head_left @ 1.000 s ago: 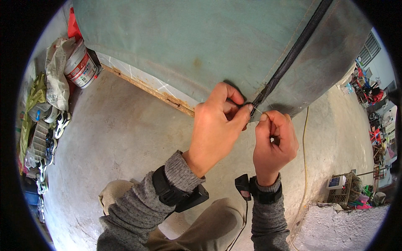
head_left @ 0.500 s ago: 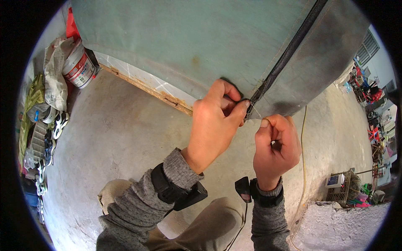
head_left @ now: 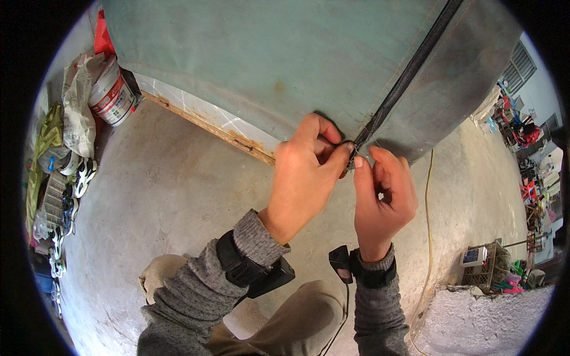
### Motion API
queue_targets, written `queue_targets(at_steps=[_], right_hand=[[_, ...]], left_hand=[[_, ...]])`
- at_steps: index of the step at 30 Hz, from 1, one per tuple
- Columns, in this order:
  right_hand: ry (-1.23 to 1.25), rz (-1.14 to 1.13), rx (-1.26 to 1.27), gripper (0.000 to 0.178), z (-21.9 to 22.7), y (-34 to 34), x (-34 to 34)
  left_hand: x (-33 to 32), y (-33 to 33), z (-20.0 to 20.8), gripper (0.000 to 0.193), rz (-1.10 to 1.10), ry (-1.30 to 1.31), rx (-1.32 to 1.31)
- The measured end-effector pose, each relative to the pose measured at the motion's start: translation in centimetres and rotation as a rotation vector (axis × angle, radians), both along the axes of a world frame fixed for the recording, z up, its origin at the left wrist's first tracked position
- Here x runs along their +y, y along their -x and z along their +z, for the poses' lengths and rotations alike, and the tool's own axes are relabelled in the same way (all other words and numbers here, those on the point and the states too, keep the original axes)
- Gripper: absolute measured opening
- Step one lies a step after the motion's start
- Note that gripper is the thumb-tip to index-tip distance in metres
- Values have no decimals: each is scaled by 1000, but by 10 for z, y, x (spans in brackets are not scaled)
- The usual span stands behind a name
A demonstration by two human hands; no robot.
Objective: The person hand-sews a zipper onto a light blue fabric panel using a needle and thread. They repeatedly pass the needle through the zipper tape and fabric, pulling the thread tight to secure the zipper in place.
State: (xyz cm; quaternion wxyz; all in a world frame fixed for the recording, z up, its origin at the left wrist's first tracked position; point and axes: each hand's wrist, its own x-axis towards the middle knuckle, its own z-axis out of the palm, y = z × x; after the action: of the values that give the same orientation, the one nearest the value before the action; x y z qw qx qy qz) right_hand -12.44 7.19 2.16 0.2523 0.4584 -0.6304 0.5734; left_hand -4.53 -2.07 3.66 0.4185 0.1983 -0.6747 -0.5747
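A grey-green fabric cover hangs in front of me, with a black zipper strip running slantwise down it to a frayed lower end. At that end my left hand is closed, thumb and forefinger pinching the zipper's edge. Close beside it, on the right, is my right hand. Its thumb and forefinger are apart at the loose threads, and I see nothing held between them. The exact spot under my left fingertips is hidden.
Below the cover runs a white panel with a rusty bottom edge. A white bucket, bags and shoes line the left side. A yellow cord crosses the concrete floor. At right stand a basket and a rough white block.
My right hand has moved up and left toward the zipper's end, and its thumb and forefinger have parted from the thread they pinched. My left hand has stayed in place.
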Motion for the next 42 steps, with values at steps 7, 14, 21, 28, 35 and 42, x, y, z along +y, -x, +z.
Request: queue_targets(at_steps=[7, 14, 21, 28, 35, 42], right_hand=[[-4, 0, 29, 7, 2, -1, 0], [8, 17, 8, 5, -3, 0, 2], [30, 2, -32, 9, -4, 0, 3], [-3, 0, -10, 7, -3, -3, 6], [23, 51, 13, 10, -3, -3, 8], [-90, 139, 168, 17, -3, -1, 11]], left_hand=[[0, 2, -1, 20, -5, -8, 16], [-2, 0, -2, 20, -22, -4, 18], [-3, -3, -3, 18, -63, -41, 25], [-3, -4, -1, 19, -79, -49, 14], [0, -4, -1, 14, -64, -155, 54], [-2, -21, 9, 15, -235, -237, -41]])
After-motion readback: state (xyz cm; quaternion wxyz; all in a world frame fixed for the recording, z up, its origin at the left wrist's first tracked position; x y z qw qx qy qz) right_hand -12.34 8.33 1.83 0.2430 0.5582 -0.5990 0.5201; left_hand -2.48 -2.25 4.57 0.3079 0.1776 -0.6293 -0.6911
